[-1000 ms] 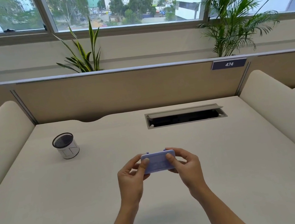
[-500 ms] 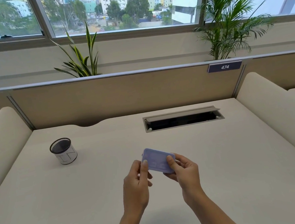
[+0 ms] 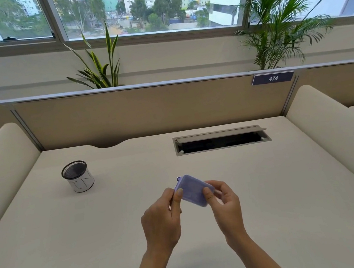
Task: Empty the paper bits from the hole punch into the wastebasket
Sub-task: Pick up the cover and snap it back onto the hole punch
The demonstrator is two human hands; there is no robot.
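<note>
A small lilac hole punch (image 3: pixel 192 190) is held above the middle of the desk with its flat underside turned up and toward me, tilted down to the right. My left hand (image 3: pixel 162 221) pinches its left end with thumb and fingers. My right hand (image 3: pixel 224 204) grips its right end, the thumb lying on the flat face. A small black mesh wastebasket (image 3: pixel 78 176) with a white paper label stands upright at the far left of the desk, well apart from both hands. Its inside looks dark; I see no paper bits.
The cream desk (image 3: pixel 271 200) has an open cable hatch (image 3: pixel 221 140) at the back right. Padded dividers rise on the left (image 3: pixel 1 167) and right (image 3: pixel 329 126), and a beige partition (image 3: pixel 145 111) closes off the back, with plants behind it.
The hole punch has turned from level to tilted, its right end dropping, and both hands shifted their grip with it. The wastebasket has not moved.
</note>
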